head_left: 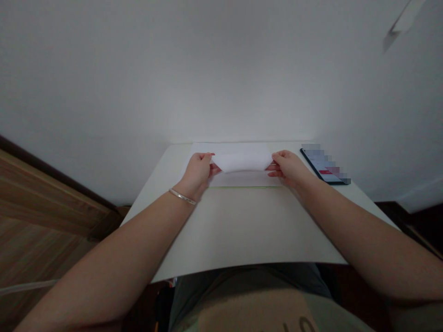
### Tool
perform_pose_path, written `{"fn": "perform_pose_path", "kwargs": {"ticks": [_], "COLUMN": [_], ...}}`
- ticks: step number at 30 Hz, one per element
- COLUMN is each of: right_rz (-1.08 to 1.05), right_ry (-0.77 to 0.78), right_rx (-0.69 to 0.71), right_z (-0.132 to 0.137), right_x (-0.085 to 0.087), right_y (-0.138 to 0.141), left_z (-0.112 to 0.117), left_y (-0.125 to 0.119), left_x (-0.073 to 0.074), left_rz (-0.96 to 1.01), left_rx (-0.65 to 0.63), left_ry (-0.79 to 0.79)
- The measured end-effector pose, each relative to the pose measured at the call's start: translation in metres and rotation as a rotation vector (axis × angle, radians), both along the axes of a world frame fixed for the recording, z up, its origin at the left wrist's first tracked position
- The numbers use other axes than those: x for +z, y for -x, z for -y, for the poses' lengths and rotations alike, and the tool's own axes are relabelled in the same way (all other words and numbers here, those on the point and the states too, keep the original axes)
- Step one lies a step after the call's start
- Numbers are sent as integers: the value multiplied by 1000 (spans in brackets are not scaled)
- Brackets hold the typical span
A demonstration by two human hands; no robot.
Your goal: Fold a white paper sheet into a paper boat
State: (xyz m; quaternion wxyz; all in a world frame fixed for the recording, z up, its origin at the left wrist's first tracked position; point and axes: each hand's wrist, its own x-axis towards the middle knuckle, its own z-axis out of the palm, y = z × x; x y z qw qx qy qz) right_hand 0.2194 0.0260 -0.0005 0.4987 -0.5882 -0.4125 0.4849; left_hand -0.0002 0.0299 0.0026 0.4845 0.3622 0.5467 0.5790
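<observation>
A white sheet of paper (242, 159) is held between my two hands, its near edge lifted and curving. My left hand (201, 168) pinches its left corner, thumb on top and fingers beneath. At the opposite corner my right hand (285, 165) pinches the sheet in the same way. Under the raised edge lies more white paper (245, 179), flat on the table, with a thin green line along its near edge. Whether the lower paper is one sheet or a stack, I cannot tell.
The white table (249, 230) stands against a pale wall (235, 69). To the right of my right hand lies a tablet or large phone (327, 166) with its screen lit. Wooden furniture (51, 221) stands at the left, below table height.
</observation>
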Motion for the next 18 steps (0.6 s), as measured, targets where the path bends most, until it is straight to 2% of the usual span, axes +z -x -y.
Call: {"fn": "perform_pose_path", "kwargs": {"ticks": [2,4,6,8,18], "right_rz": [136,265,388,491,1075], "right_ry": [22,56,80,82,20], "right_rx": [72,123,166,204,254], "right_z": [0,0,0,0,-10], "right_x": [2,4,4,4,-7], "right_y": [-6,-12,-16,-20,-27], "left_z": [-1,-3,-7,-10,-12], "left_y": [3,9,15,21,28], "left_x": [-1,-3,-5,-7,-12], "left_rz": [-136,-367,-648,-821,-1260], "left_rx": [-40,-67,-42,-44,-93], "left_ry": [-20,-42,-62,-50,18]}}
